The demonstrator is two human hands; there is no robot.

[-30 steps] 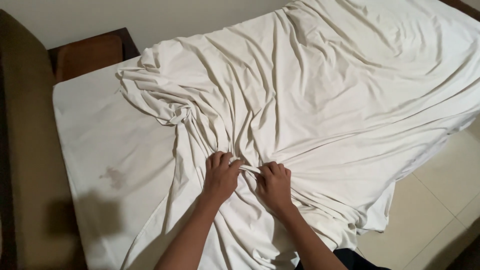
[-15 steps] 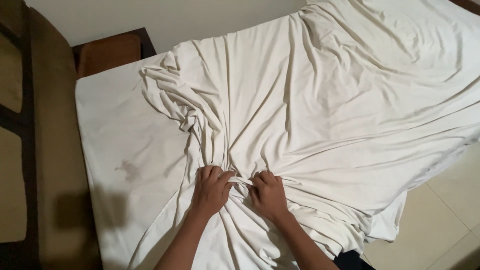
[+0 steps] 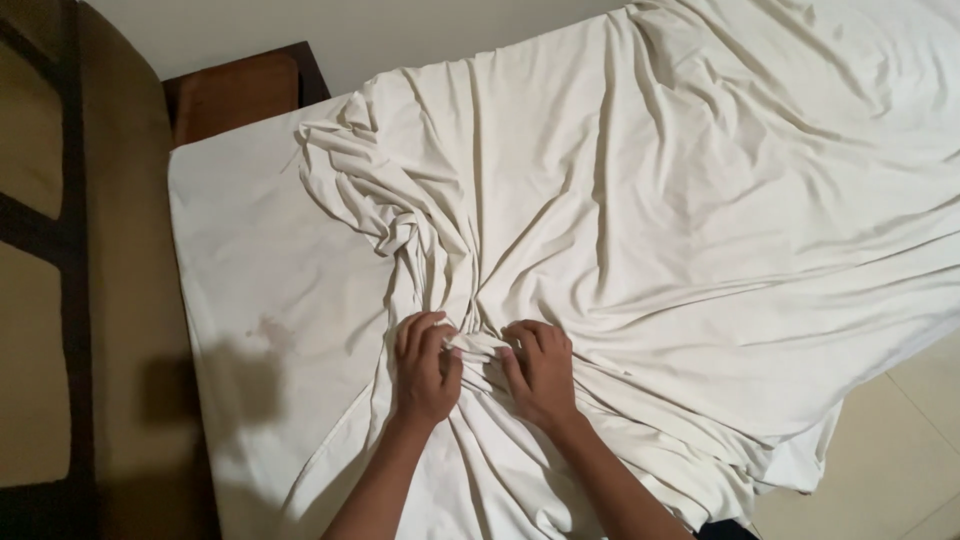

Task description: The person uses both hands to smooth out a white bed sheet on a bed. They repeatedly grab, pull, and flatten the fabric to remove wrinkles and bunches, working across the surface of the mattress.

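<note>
1. Head view, the hands: both sit low in the frame, just left of centre, side by side with a small gap between them. The left hand [image 3: 425,368] has its fingers curled down and closed into a bunch of cloth; the right hand [image 3: 540,372] is closed the same way on the same bunch. A short taut ridge of fabric runs between the two sets of fingertips.

2. Head view, the thing held: a white bed sheet [image 3: 650,220], much crumpled. It spreads from the hands up and to the right, filling most of the frame as far as the upper right corner. Its folds all radiate from the gathered spot under the hands, so the bulk of the cloth lies beyond and to the right of the grip, on the right hand's side.

3. A rope-like twist of the sheet runs from the hands up toward the upper left, ending in a rumpled corner near the top of the mattress. The lower right edge of the sheet hangs over the side of the bed.

4. Head view, surroundings: the bare mattress [image 3: 250,300] shows at the left of the sheet, with a faint stain on it, nearest the left hand. A dark wooden nightstand [image 3: 235,95] is at the upper left, a brown upholstered headboard [image 3: 120,300] runs down the left edge, and pale floor tiles [image 3: 900,450] show at the lower right.
</note>
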